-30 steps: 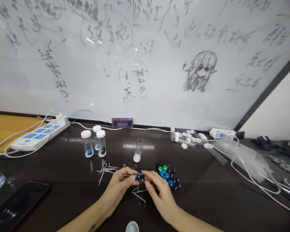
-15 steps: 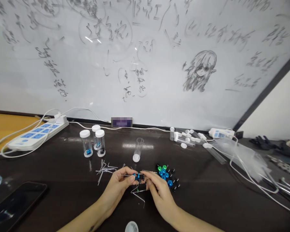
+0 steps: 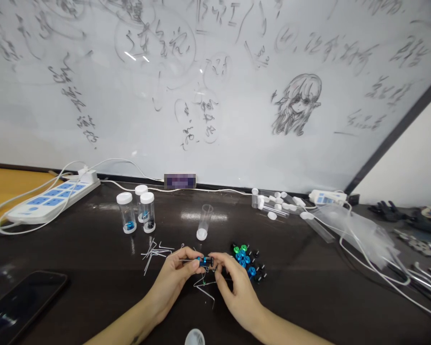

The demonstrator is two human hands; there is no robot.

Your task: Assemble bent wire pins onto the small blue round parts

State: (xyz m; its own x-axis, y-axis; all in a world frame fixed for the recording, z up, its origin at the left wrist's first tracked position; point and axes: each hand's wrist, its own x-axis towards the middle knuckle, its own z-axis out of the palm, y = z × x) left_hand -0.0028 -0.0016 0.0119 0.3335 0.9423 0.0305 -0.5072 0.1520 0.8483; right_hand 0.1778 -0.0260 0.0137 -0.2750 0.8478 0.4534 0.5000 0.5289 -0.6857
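Note:
My left hand [image 3: 174, 280] pinches a thin metal pin that carries small blue and black round parts [image 3: 204, 261] at its tip. The fingertips of my right hand [image 3: 233, 287] close on the black part at the other end, so both hands meet over the dark table [image 3: 93, 287]. Just right of my hands lies a heap of blue, green and black round parts [image 3: 247, 261]. A scatter of bent metal pins [image 3: 154, 251] lies to the left, and one bent wire [image 3: 206, 287] rests under my hands.
Three capped vials [image 3: 138, 211] stand at the back left, an uncapped tube [image 3: 204, 221] behind my hands, several tubes and white caps [image 3: 276, 203] at the back right. A power strip [image 3: 52, 199] and phone [image 3: 21, 304] lie at left, cables and plastic bags [image 3: 359, 230] at right, a white cap [image 3: 196, 337] near the front edge.
Both hands stay together on the pin and parts; only the right fingers shift slightly. The view has drifted a little.

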